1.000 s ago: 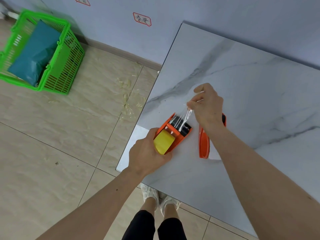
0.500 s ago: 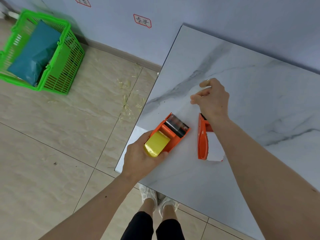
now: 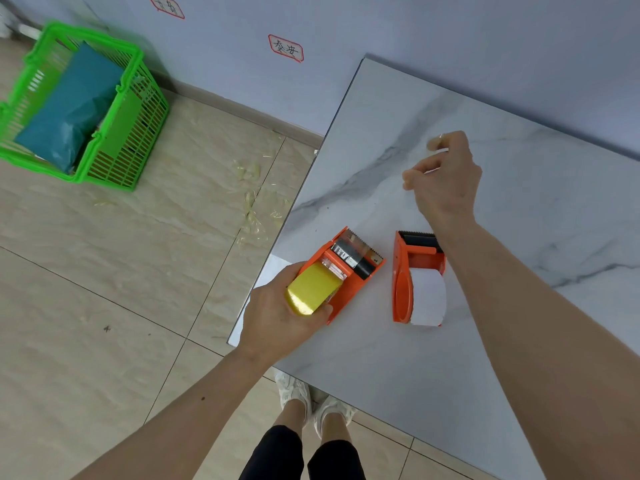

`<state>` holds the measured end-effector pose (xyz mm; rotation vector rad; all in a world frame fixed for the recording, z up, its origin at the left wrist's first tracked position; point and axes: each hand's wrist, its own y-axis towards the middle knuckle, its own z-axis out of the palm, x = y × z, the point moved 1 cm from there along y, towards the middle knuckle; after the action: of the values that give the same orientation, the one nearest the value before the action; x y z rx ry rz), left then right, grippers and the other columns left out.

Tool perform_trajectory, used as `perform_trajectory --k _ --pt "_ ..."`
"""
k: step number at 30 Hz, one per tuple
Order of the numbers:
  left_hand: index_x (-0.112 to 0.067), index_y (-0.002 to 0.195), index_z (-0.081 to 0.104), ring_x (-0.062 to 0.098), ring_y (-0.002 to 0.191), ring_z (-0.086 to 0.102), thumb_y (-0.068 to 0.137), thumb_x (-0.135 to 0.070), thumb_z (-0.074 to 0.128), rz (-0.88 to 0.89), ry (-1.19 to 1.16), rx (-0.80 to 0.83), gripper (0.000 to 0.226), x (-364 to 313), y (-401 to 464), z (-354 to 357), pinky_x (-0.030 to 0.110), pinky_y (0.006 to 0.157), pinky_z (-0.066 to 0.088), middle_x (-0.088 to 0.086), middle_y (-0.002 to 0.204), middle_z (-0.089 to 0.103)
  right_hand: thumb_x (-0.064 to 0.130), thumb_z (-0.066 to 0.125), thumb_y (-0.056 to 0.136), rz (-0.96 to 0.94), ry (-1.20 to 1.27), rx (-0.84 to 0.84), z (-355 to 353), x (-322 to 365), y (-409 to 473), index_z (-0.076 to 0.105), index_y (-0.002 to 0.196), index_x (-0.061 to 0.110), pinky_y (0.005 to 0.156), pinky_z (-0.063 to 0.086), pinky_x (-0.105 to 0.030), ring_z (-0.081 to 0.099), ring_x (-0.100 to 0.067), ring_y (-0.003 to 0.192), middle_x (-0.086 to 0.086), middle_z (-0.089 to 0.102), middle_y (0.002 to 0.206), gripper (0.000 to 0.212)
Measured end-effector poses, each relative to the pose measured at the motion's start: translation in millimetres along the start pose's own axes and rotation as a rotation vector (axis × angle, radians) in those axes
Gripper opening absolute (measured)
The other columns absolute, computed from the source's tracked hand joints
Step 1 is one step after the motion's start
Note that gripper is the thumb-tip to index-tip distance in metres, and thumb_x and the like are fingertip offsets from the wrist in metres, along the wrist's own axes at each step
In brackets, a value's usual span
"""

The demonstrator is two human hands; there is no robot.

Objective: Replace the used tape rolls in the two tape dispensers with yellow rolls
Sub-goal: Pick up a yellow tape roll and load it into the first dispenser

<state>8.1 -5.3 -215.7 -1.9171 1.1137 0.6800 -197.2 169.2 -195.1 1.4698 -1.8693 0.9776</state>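
Right hand (image 3: pixel 445 181) has lifted away from the left dispenser (image 3: pixel 349 268), fingers curled together, pinching nothing discernible; left hand (image 3: pixel 280 317) clamps the yellow roll (image 3: pixel 311 292) end.

Even, diffuse indoor light is filling the scene; source is not showing. Shadows are staying soft: a faint one is lying under the right hand (image 3: pixel 445 180) on the marble table (image 3: pixel 519 220), none hard-edged. Table surface is giving off a mild sheen, no blown glare. Wide-angle distortion is bending the table edge and the green basket (image 3: pixel 114 133) towards the corners. The right hand's fingers are smearing slightly with motion blur; the centre is reading sharp.
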Motion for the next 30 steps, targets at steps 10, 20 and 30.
perform_trajectory --k 10,20,30 --pt "-0.025 0.099 0.071 0.010 0.081 0.071 0.053 -0.032 0.085 -0.047 -0.537 -0.170 0.049 -36.0 5.7 -21.7 0.020 0.067 0.055 -0.006 0.089 0.075 -0.010 0.072 0.071 0.440 0.180 0.179 7.0 -17.1 -16.3 0.040 0.125 0.014 0.078 0.062 -0.040 0.075 -0.032 0.077 -0.011 0.065 0.085 0.067" --pt "-0.009 0.101 0.071 0.015 0.073 0.071 0.059 -0.015 0.082 -0.113 -0.709 -0.248 0.044 -67.4 28.9 -21.7 0.024 0.063 0.055 0.002 0.083 0.074 0.005 0.059 0.089 1.196 0.602 0.542 27.5 -6.6 -53.8 0.058 0.093 0.005 0.039 0.046 -0.017 0.061 -0.015 0.049 -0.008 0.067 0.079 0.004" --pt "-0.010 0.098 0.071 0.006 0.064 0.068 0.071 0.000 0.080 -0.158 -0.768 -0.297 0.030 -81.1 38.0 -20.6 0.019 0.055 0.052 -0.005 0.075 0.072 0.008 0.065 0.084 1.317 0.972 0.456 45.3 -3.6 -71.5 0.068 0.122 0.017 0.091 0.054 -0.051 0.069 -0.034 0.105 -0.012 0.066 0.125 0.039"
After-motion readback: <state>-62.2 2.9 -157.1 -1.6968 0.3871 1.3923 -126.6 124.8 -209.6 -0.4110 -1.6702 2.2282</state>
